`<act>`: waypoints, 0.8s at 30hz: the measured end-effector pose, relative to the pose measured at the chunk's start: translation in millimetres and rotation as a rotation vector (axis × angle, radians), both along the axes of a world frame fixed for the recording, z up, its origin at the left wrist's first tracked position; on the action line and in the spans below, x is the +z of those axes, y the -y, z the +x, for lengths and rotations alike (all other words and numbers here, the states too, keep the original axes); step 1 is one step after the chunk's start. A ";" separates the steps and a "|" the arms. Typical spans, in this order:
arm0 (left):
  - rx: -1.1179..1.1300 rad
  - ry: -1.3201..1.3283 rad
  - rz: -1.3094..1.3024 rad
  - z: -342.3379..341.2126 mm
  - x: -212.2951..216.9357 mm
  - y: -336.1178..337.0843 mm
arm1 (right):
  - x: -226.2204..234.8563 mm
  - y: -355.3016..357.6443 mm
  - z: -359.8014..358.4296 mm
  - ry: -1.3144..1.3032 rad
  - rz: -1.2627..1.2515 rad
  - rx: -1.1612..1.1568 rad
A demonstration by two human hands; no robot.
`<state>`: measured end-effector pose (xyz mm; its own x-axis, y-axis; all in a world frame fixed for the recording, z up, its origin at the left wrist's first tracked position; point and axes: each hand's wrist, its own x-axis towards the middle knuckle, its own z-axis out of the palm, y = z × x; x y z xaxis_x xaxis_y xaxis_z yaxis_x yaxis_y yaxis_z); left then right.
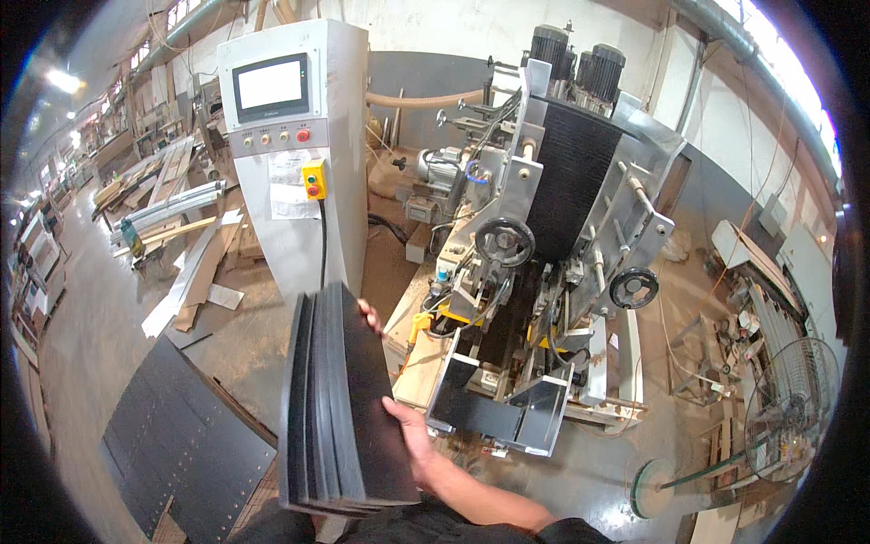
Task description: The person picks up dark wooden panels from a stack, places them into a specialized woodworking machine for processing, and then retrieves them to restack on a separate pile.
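A stack of several long, dark, flat panels (340, 408) stands upright but slightly tilted in front of me, left of centre. My right hand (410, 435) grips its right side near the lower half, with the thumb lying against the face of the nearest panel. Higher up, fingertips of my left hand (371, 316) curl round the stack's right edge from behind. The rest of that hand and its forearm are hidden by the panels. Small gaps show between some of the panels along their left edges.
Ahead stands a machine with two black handwheels (505, 242) and a dark feed channel. A grey control cabinet (344, 181) with a screen is left of it. Dark panels (186, 435) lie low at the left. A caged fan (790, 412) stands at the right.
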<state>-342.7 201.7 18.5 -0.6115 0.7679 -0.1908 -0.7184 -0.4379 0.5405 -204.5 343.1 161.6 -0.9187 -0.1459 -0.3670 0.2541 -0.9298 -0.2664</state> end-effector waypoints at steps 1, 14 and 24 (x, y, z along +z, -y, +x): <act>0.011 -0.042 0.009 -2.9 13.9 -0.8 | 6.5 -0.4 -2.7 -0.014 -0.012 0.017; 0.164 -0.473 -0.084 -69.7 35.4 -47.9 | 169.1 -109.3 -4.4 -0.301 0.672 -0.710; 0.060 -0.031 -1.370 130.3 -315.9 167.8 | 326.6 -275.5 -47.0 -0.678 0.795 -1.300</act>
<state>-212.3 33.9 -297.4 -0.6546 -0.0500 -0.7544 -0.6973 0.4254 0.5769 -251.5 618.6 488.2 -0.2834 0.8067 0.5186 -0.8794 -0.0028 -0.4761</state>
